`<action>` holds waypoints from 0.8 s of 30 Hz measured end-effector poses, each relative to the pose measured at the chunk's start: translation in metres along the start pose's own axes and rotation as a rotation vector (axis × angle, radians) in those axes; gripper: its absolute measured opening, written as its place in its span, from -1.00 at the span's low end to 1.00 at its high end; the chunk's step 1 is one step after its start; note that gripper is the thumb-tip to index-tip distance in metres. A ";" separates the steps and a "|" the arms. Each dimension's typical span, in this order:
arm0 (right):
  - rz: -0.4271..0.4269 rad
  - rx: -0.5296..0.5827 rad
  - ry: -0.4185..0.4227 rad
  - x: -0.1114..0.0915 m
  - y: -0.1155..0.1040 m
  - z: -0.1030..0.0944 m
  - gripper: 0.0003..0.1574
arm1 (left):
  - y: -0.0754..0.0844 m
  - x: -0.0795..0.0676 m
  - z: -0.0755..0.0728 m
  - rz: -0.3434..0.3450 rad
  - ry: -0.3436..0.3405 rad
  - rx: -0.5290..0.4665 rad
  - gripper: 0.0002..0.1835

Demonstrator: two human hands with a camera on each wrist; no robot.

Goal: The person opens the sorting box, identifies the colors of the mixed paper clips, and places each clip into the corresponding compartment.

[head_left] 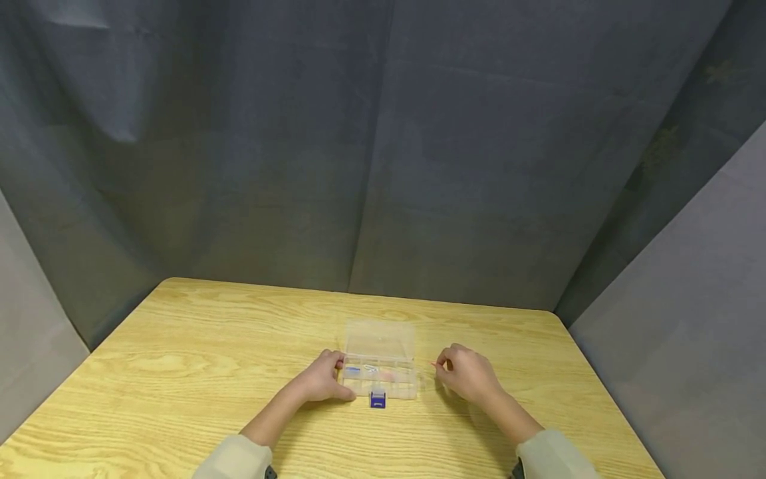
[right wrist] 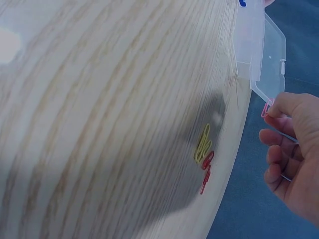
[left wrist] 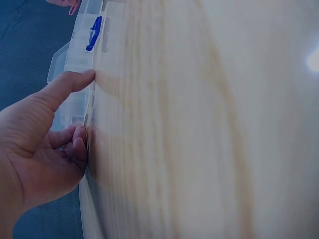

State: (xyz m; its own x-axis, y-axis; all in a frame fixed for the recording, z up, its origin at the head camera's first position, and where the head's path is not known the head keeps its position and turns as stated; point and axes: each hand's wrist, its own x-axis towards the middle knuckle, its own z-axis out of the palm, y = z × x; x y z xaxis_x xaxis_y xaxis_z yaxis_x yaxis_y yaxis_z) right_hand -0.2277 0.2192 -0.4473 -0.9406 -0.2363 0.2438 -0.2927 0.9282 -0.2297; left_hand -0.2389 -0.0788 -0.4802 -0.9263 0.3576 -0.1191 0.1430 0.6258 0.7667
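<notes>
Right wrist view: right fingers (right wrist: 282, 124) pinch one pink paperclip (right wrist: 264, 110); left fingers (left wrist: 79, 149) grip one clear box (head_left: 401, 392).

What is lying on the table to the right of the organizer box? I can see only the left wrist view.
Observer: Yellow paper clips lie there, with red paper clips beside them.
Operator: Thank you. What is in the organizer box's leftmost compartment, in the row nearer the lid?
Observer: Blue pieces, too small to name surely.
Operator: And just right of those?
Observer: White paper clips.
</notes>
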 end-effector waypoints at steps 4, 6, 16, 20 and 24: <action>-0.008 -0.015 0.009 0.002 -0.001 -0.001 -0.93 | 0.001 0.000 -0.001 0.009 0.001 0.003 -0.17; -0.017 -0.019 0.009 0.003 -0.003 -0.001 -0.92 | 0.001 0.000 -0.001 0.010 0.002 0.006 -0.17; -0.050 0.010 -0.010 0.008 -0.016 0.005 -0.92 | 0.002 0.001 -0.001 0.006 0.008 0.012 -0.16; -0.056 -0.004 -0.001 0.010 -0.020 0.006 -0.92 | 0.001 0.001 -0.001 0.007 0.006 0.007 -0.15; -0.064 -0.015 0.006 0.012 -0.024 0.008 -0.91 | 0.001 0.000 -0.001 0.003 0.005 0.002 -0.15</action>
State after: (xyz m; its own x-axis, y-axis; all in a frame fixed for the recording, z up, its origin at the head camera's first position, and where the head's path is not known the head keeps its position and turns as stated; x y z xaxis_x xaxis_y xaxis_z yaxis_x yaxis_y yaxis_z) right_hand -0.2334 0.1914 -0.4457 -0.9190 -0.2934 0.2633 -0.3495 0.9154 -0.1998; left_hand -0.2393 -0.0787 -0.4794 -0.9277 0.3558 -0.1135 0.1463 0.6260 0.7660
